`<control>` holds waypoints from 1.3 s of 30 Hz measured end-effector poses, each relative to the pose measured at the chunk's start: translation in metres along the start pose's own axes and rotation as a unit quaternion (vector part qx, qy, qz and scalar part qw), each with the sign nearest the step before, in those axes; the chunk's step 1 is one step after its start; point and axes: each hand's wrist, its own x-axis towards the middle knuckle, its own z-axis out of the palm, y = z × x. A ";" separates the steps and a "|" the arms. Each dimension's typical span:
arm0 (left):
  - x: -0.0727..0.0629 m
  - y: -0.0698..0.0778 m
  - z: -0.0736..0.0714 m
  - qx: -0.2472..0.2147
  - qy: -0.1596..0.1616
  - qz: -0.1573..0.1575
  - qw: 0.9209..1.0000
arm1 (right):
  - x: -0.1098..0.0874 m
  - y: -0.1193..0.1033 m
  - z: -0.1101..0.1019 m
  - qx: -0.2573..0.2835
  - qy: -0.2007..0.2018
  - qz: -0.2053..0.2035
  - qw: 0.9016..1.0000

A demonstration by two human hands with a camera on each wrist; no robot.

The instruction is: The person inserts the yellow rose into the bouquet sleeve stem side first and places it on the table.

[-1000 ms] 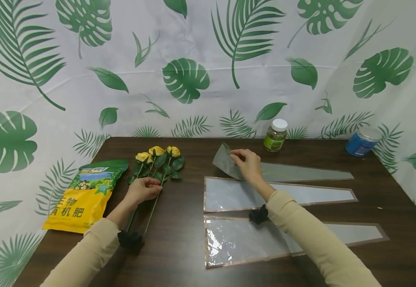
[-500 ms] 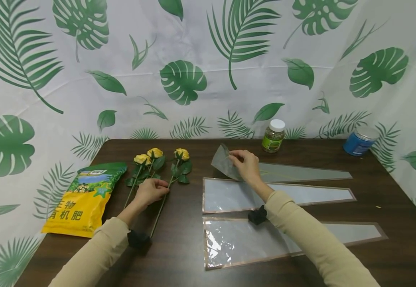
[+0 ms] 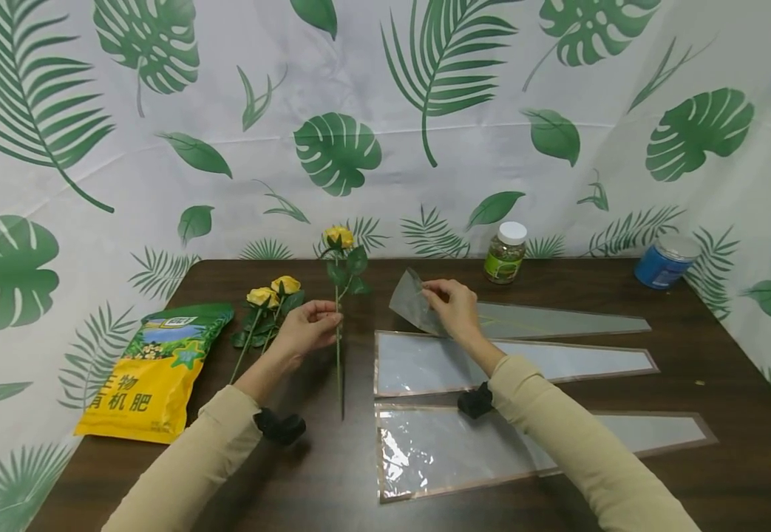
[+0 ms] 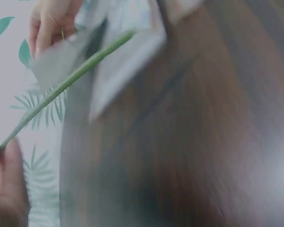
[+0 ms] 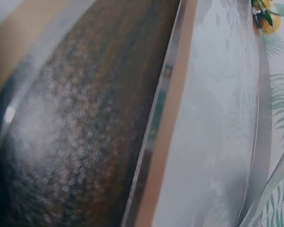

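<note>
In the head view my left hand (image 3: 308, 329) pinches the green stem of a yellow rose (image 3: 338, 236), held upright with its leaves above the fingers. The lower stem (image 4: 71, 78) slants across the left wrist view. My right hand (image 3: 454, 307) pinches the wide end of a grey see-through flower sleeve (image 3: 418, 299) and lifts that end off the table. The sleeve's narrow part (image 3: 558, 319) lies flat to the right, with a thin yellowish line showing in it. Two more yellow roses (image 3: 264, 297) lie left of my left hand, which partly covers their stems.
Two tapered white flower sleeves with brownish borders, the middle one (image 3: 418, 362) and the nearer one (image 3: 438, 451), lie below my right hand. A yellow and green bag (image 3: 145, 377) lies at the left. A white-lidded jar (image 3: 505, 255) and a blue can (image 3: 666, 262) stand at the back.
My left hand has drawn one rose away from the other two, moved it right and raised it upright. The right hand still holds the grey sleeve's lifted end.
</note>
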 end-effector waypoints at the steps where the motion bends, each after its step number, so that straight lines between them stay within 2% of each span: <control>1: 0.002 0.003 0.005 -0.029 0.013 0.012 0.999 | 0.000 0.000 0.000 -0.001 0.001 -0.002 1.000; 3: 0.008 0.009 0.015 -0.088 0.051 0.034 0.994 | 0.000 0.000 0.000 0.000 0.000 -0.004 1.000; 5: 0.014 0.015 0.025 -0.148 0.092 0.061 0.983 | -0.001 -0.001 -0.001 0.001 -0.001 -0.003 1.000; 10: 0.030 0.031 0.043 -0.258 0.178 0.124 0.942 | -0.001 -0.002 -0.001 0.005 -0.001 -0.003 1.000; 12: 0.034 0.036 0.047 -0.285 0.201 0.142 0.926 | -0.001 -0.002 0.000 0.004 0.001 -0.008 1.000; 16: 0.040 0.042 0.052 -0.319 0.240 0.165 0.902 | -0.002 -0.002 0.000 0.005 -0.001 -0.007 1.000; 19: 0.043 0.042 0.054 -0.331 0.260 0.180 0.889 | -0.003 -0.003 0.000 0.007 -0.006 -0.002 1.000; 22: 0.045 0.041 0.058 -0.333 0.269 0.194 0.883 | -0.002 -0.004 0.001 0.004 -0.007 -0.002 1.000; 25: 0.046 0.038 0.062 -0.332 0.268 0.208 0.880 | -0.002 -0.005 0.001 0.000 -0.006 -0.008 1.000; 31: 0.050 0.032 0.069 -0.320 0.266 0.220 0.883 | -0.002 -0.007 0.003 -0.004 -0.004 -0.016 1.000; 37: 0.049 0.032 0.068 -0.311 0.273 0.226 0.882 | -0.003 -0.007 0.003 -0.001 -0.003 -0.014 1.000; 39: 0.049 0.033 0.067 -0.304 0.274 0.227 0.884 | -0.003 -0.006 0.003 0.000 -0.004 -0.011 1.000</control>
